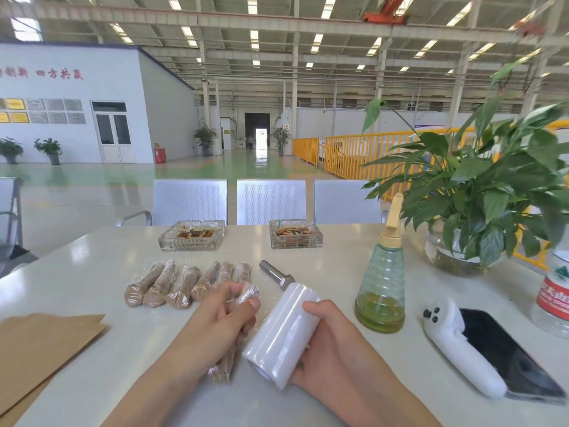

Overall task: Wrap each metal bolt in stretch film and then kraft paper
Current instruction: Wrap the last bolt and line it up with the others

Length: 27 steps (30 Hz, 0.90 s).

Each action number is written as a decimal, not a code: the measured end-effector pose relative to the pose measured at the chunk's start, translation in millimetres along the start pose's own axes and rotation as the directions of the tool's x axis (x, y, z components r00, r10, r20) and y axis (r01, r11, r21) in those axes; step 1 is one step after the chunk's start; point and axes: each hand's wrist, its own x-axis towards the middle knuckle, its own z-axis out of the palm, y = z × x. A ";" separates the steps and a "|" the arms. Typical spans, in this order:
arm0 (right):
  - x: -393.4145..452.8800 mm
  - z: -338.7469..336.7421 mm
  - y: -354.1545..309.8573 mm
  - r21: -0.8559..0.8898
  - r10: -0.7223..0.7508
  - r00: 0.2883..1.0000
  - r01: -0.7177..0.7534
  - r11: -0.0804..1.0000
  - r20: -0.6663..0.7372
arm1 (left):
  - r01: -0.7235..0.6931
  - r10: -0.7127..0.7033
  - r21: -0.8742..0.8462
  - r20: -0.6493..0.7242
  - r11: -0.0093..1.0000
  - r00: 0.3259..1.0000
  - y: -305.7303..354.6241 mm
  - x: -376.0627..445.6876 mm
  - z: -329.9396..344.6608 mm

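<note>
My left hand [220, 318] grips a wrapped bolt [226, 363] that shows brown paper under clear film; its film-covered head [248, 292] sticks out past my fingers. My right hand [326, 340] holds a white roll of stretch film [281, 331] just right of that bolt, thumb on top. One bare metal bolt [276, 275] lies on the white table [92, 272] behind the roll. Several wrapped bolts [181, 283] lie in a row to the left of it. Sheets of kraft paper [40, 346] lie at the table's left front.
Two glass ashtrays [191, 235] [295, 233] stand at the back. A green spray bottle [381, 288], a potted plant in a glass bowl [462, 241], a water bottle [554, 297], a white handheld device [458, 346] and a phone [505, 352] fill the right side. Metal chairs [271, 201] stand behind.
</note>
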 end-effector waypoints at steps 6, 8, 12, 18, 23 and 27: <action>1.5 -7.3 0.9 0.042 0.011 0.998 -0.013 0.999 0.066 | 0.121 -0.099 -0.147 0.152 0.982 0.983 7.2 1.5 -6.8; -0.8 -13.5 1.1 0.037 -0.009 0.996 0.006 0.999 0.086 | 0.057 -0.031 -0.128 0.197 0.990 0.980 8.0 -8.2 -10.2; 4.3 -18.2 1.3 0.057 -0.009 0.997 0.004 0.998 0.079 | 0.045 -0.024 -0.187 0.113 0.981 0.993 6.5 -7.6 -6.3; 16.7 -15.9 4.5 0.064 0.025 0.999 -0.024 0.998 -0.028 | -0.112 0.111 0.055 0.013 0.992 0.994 -1.3 -5.1 2.9; 19.2 -20.2 4.7 0.042 0.051 0.998 -0.050 0.998 -0.026 | 0.050 -0.051 -0.010 -0.010 0.999 0.999 0.6 0.8 5.4; 16.2 -11.4 -3.8 0.003 0.030 0.999 -0.029 1.000 -0.015 | 0.151 -0.132 -0.138 0.137 0.979 0.982 4.5 -1.6 -6.1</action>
